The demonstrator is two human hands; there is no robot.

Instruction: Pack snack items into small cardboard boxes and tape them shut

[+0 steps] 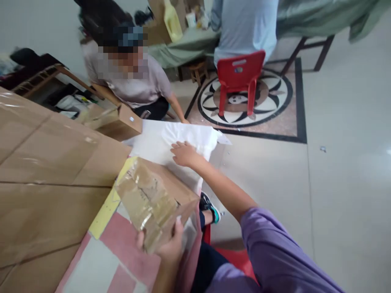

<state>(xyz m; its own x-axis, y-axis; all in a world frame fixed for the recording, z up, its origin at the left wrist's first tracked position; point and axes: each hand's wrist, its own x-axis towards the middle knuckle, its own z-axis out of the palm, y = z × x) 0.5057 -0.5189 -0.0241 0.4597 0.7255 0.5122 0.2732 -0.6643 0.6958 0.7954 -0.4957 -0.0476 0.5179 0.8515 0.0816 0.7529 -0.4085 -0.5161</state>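
Note:
My left hand [166, 244] grips the near end of a small taped cardboard box [152, 195], fingers wrapped round its corner, above a pink and white board [119, 260]. My right hand [183, 154] reaches forward in a purple sleeve, fingers spread flat on a folded white cloth or plastic-wrapped garment [189, 138] lying on a white sheet [146, 142]. Across from me a seated person's hand [185, 120] touches the far edge of the same white item.
Large taped cardboard cartons [45, 171] fill the left. An open small carton [119, 120] sits near the other person. A red plastic chair [240, 75] with a second person stands on a patterned floor medallion. A green-covered table [189, 44] lies behind. Tiled floor spreads to the right.

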